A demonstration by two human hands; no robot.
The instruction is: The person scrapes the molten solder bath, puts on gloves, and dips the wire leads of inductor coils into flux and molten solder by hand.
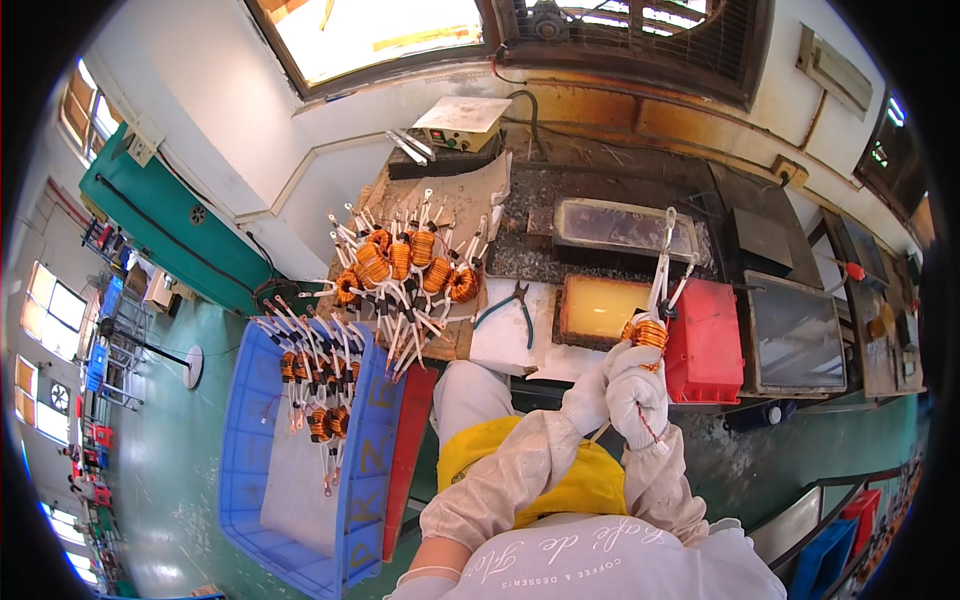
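Both hands wear white gloves and meet in front of me, right of centre. My right hand (637,393) is closed around the lower part of a copper-wound ring coil (648,333). The coil's long white leads, tipped with metal lugs, point up and away from me. A thin red-and-white twisted wire (650,428) hangs below the right glove. Pressed against the right hand, my left hand (588,392) is closed too, fingertips at the coil's near left side; its exact grip is partly hidden. Just beyond lies a tray of yellow material (603,309).
Similar coils (400,262) are heaped on cardboard to the left. Blue-handled pliers (510,315) lie on white paper. A red bin (705,345) stands right of the hands. More coils hang on the rim of a blue crate (238,440). Behind sits a grey rectangular pot (625,228).
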